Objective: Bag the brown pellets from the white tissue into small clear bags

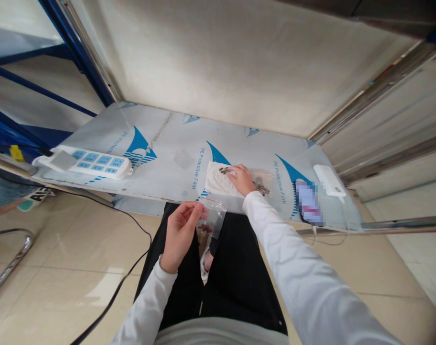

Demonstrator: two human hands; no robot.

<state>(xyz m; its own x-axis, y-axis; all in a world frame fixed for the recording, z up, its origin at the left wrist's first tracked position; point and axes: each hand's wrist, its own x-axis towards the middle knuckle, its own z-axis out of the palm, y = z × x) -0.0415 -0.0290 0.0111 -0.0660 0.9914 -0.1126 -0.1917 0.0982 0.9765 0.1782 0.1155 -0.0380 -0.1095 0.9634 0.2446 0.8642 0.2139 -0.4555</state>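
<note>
The left hand (180,232) is pinching a small clear plastic bag (217,219) beyond the front edge of the worktop (160,175); likely light, limp and slippery, suiting a rim grip. The right hand (244,181) is reaching to brownish pieces (223,170) on a white sheet (217,185); grasp unclear.

glossy plastic bag (217,219), smooth film-covered tabletop (167,167), matt cloth trousers (243,282), shiny floor tiles (67,249)

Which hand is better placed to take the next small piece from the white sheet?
The right hand, I think: it is beside the small pieces, while the left hand holds the clear bag.
</note>
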